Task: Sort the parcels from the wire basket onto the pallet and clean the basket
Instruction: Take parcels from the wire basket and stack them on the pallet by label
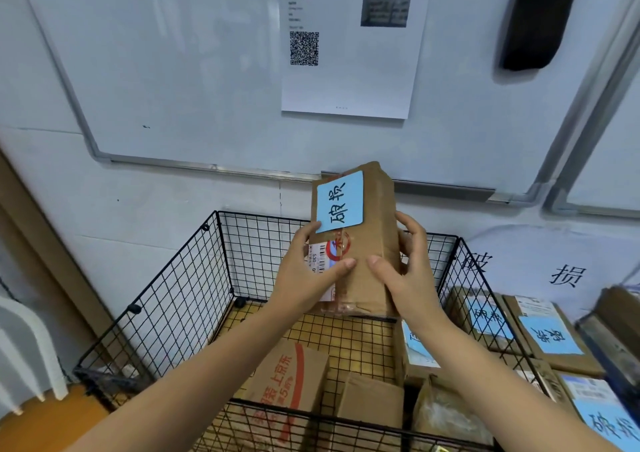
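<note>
Hands: your left hand (308, 273) and right hand (410, 271) both hold the brown parcel (372, 243) | Where: at 12 o'clock, above the wire basket (180, 288) | Do: keep both hands tight; it likely goes with the parcels with blue labels (540, 333) at 4 o'clock.

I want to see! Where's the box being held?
Middle of the head view: the box is held above the wire basket between the left hand and right hand.

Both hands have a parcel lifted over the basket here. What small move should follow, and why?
Probably swing the parcel rightward over the wire basket wall: left hand and right hand grip it above the basket, and similar blue-labelled parcels lie stacked outside there.
</note>
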